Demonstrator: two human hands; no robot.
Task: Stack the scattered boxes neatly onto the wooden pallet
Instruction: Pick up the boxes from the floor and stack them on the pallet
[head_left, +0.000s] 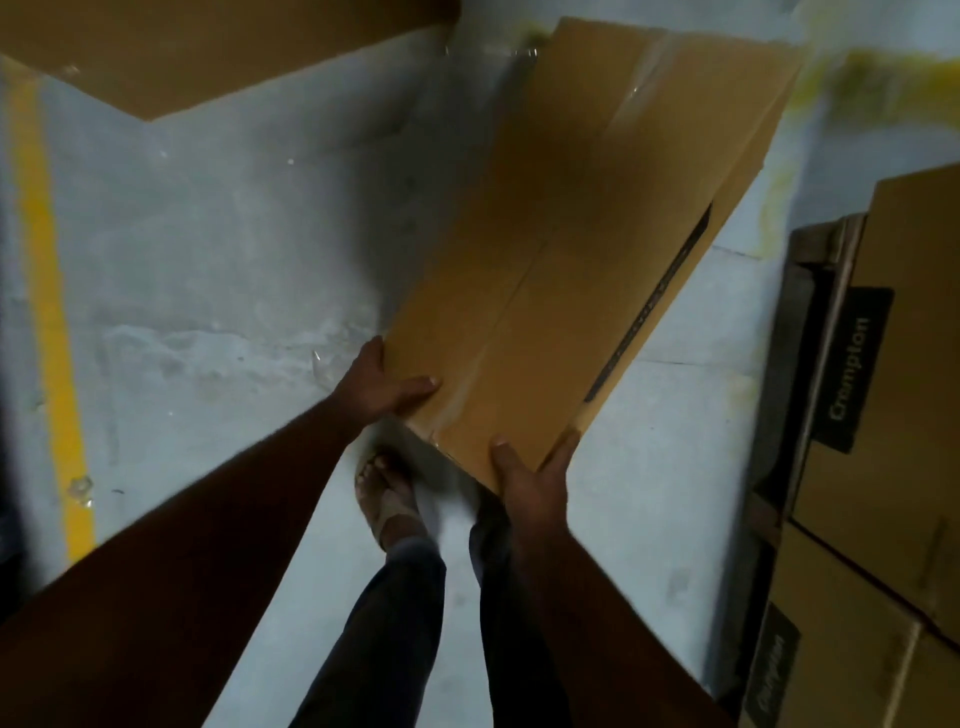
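Grey concrete floor (208, 249) w/ yellow line (49, 291). Long brown cardboard box (571, 249), taped seam; left hand (379, 382) and right hand (530, 483) fingers grasp its near corners.

The long box (566, 249) in your hands stretches forward over the floor (208, 249). To your right stand the stacked boxes (878, 467). Another box (208, 47) lies ahead on your left.

Held carton (561, 249): matt brown corrugated cardboard, smooth faced; I note glossy clear tape along its centre seam, running away from my left hand (376, 382) and right hand (530, 483). Right of the grip, stacked cartons (883, 467): same matt cardboard, black printed labels. Beneath the grip, floor (208, 260): rough, scuffed grey concrete with a worn yellow painted line (49, 291).
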